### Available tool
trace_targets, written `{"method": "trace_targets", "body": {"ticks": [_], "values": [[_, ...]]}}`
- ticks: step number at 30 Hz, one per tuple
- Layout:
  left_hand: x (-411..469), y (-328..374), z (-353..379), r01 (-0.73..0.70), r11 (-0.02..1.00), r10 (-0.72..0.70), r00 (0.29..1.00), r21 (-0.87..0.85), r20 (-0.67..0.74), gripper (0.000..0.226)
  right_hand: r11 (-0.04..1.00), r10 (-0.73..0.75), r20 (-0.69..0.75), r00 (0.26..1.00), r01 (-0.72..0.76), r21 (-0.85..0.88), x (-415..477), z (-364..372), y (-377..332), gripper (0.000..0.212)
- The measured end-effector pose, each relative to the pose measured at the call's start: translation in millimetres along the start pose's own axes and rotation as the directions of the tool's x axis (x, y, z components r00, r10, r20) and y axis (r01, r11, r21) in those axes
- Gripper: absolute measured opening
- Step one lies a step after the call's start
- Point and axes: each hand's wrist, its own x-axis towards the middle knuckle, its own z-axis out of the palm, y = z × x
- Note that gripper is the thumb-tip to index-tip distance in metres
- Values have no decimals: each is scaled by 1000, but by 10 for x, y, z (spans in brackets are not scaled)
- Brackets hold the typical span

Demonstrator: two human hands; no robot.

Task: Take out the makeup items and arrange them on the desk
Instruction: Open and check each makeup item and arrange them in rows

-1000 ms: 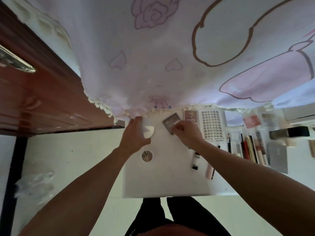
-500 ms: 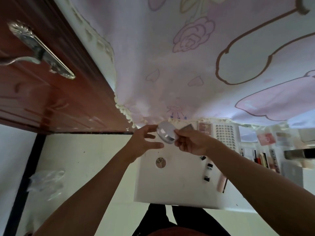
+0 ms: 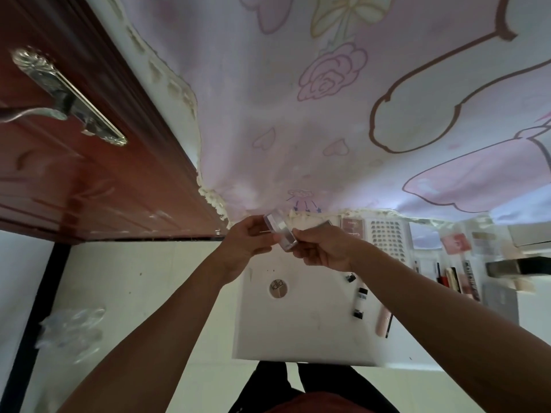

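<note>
A small clear round compact (image 3: 280,232) is held in the air above the far edge of the white desk (image 3: 307,332). My left hand (image 3: 244,248) grips its left side and my right hand (image 3: 320,248) pinches its right end. On the desk lie a round compact (image 3: 278,288), a dark flat palette (image 3: 325,225) partly behind my right hand, a pink palette (image 3: 352,228), a lash card (image 3: 387,238), small dark tubes (image 3: 360,296) and a pink tube (image 3: 384,321).
A row of lipsticks and pencils (image 3: 456,277) and a grey case (image 3: 501,299) lie at the right. A pink cartoon-print curtain (image 3: 328,114) hangs behind the desk. A brown door with a metal handle (image 3: 65,93) stands left; crumpled clear plastic (image 3: 71,329) lies on the floor.
The compact rose from the desk, first in my right hand; now my left hand grips it too. The view tilted upward.
</note>
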Motion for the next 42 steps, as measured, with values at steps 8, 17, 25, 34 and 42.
{"method": "trace_targets", "body": {"ticks": [8, 17, 25, 34, 42], "values": [[-8, 45, -173, 135, 980, -124, 989, -145, 81, 39, 568, -494, 21, 869, 341, -749, -34, -52, 93, 78], [-49, -21, -139, 172, 970, -132, 966, -169, 222, 76, 339, -638, 105, 763, 401, -851, -223, 174, 26, 72], [-74, -36, -28, 164, 953, -108, 969, -255, 222, 48, 299, -665, 99, 741, 385, -873, -252, 187, 24, 72], [-38, 3, 31, 172, 922, -112, 976, -347, 185, 74, 246, -676, 124, 726, 382, -891, -292, 192, 29, 90], [-34, 6, -8, 177, 949, -133, 975, -260, 178, 73, 139, -680, 157, 717, 335, -932, -337, 207, 37, 85]]}}
